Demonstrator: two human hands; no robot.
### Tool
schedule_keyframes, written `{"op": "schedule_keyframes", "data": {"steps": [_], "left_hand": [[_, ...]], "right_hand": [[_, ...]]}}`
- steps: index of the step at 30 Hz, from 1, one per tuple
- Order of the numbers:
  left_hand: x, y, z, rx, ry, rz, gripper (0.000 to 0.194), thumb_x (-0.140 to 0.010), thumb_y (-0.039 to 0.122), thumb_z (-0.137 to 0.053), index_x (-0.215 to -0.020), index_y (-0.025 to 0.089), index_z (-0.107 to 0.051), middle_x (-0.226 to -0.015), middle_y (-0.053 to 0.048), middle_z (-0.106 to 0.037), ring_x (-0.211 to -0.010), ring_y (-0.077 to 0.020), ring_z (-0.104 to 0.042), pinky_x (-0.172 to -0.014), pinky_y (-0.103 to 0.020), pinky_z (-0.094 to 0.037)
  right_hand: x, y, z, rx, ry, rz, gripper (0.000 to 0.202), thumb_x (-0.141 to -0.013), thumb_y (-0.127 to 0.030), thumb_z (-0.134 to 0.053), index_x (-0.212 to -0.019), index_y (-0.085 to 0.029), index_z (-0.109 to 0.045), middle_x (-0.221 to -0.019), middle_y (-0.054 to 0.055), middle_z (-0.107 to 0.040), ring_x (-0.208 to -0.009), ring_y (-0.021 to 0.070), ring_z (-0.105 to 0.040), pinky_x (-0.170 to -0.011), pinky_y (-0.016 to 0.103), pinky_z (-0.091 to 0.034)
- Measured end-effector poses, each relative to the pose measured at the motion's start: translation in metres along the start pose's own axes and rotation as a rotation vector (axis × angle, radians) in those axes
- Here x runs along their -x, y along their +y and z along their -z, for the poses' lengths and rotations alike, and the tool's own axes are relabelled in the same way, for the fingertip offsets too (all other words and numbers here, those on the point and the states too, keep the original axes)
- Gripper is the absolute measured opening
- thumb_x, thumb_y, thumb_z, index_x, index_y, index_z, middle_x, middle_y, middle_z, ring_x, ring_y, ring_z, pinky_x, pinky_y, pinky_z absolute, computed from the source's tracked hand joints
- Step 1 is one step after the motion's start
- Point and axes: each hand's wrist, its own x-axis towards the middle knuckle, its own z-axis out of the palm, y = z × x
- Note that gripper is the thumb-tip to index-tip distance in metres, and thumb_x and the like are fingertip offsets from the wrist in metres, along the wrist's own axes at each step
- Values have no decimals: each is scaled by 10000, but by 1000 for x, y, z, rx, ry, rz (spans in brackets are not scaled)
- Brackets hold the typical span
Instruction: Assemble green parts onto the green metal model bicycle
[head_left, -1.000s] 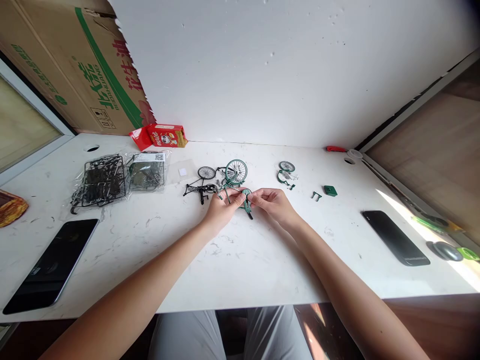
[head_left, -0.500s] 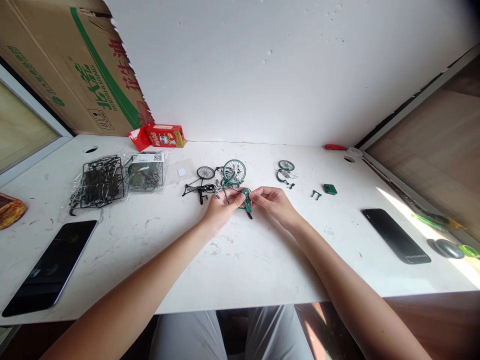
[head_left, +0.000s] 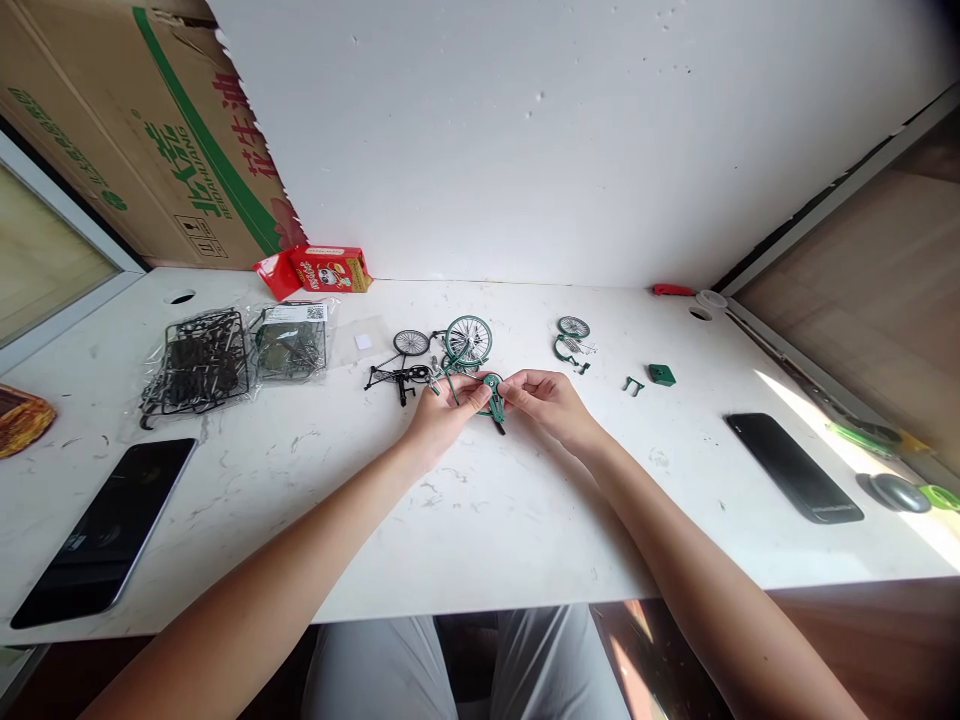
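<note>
- While the left hand (head_left: 442, 420) pinches the green model bicycle (head_left: 496, 407) between thumb and fingers, the right hand (head_left: 553, 402) nips its near side with fingertips drawn together, midway along the desk (head_left: 480, 560).
- Black bicycle parts (head_left: 417, 373) lie just left.
- Toward the right edge: small wheel (head_left: 574, 327), green block (head_left: 661, 375).
- Near the front left corner: phone (head_left: 105, 530).
- By the back edge: red box (head_left: 334, 270).

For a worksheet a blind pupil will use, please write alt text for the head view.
A person's left hand and right hand hold a green model bicycle frame at a white table. Black bicycle parts lie just beyond, bagged parts to the left.
</note>
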Motion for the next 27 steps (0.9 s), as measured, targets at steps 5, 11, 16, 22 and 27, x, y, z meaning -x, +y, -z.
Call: {"op": "schedule_keyframes", "data": {"steps": [5, 11, 16, 22, 27], "left_hand": [[0, -1, 0, 9, 6, 4, 430, -727, 362, -974, -1081, 169, -827, -1079, -97, -811, -1067, -245, -729, -1086, -461, -526], [1, 0, -2, 13, 4, 21, 432, -697, 294, -979, -1086, 180, -830, -1129, -91, -804, -1101, -247, -715, -1108, -477, -517], [3, 3, -4, 22, 10, 40, 452, -648, 226, -985, -1066, 172, -823, -1093, -92, -803, -1114, -267, -713, -1101, -489, -513], [4, 4, -5, 9, 27, 67, 481, -589, 161, -983, -1040, 159, -815, -1039, -82, -805, -1092, -267, -721, -1091, -470, -509], [5, 4, -3, 9, 73, 92, 424, -648, 192, -961, -1044, 160, -813, -1084, -86, -806, -1067, -231, -713, -1086, -430, -493]], "right_hand": [[-1, 2, -1, 14, 16, -5, 491, -855, -666, -790, -834, -183, -702, -810, 29, -706, -743, 152, -591, -729, 305, -467], [-1, 3, -2, 40, 34, 8, 492, -848, -667, -792, -832, -183, -702, -802, 26, -694, -725, 148, -567, -708, 308, -458], [0, 1, -1, 39, 30, 4, 466, -861, -638, -786, -836, -181, -701, -817, 30, -696, -742, 154, -580, -719, 314, -465], [1, 1, -4, 99, 28, 21, 473, -881, -652, -748, -831, -185, -695, -803, 28, -699, -716, 147, -564, -681, 303, -448], [1, -5, 8, 299, 23, 62, 432, -979, -615, -644, -928, -199, -751, -884, 59, -768, -755, 176, -627, -687, 317, -464]]}}
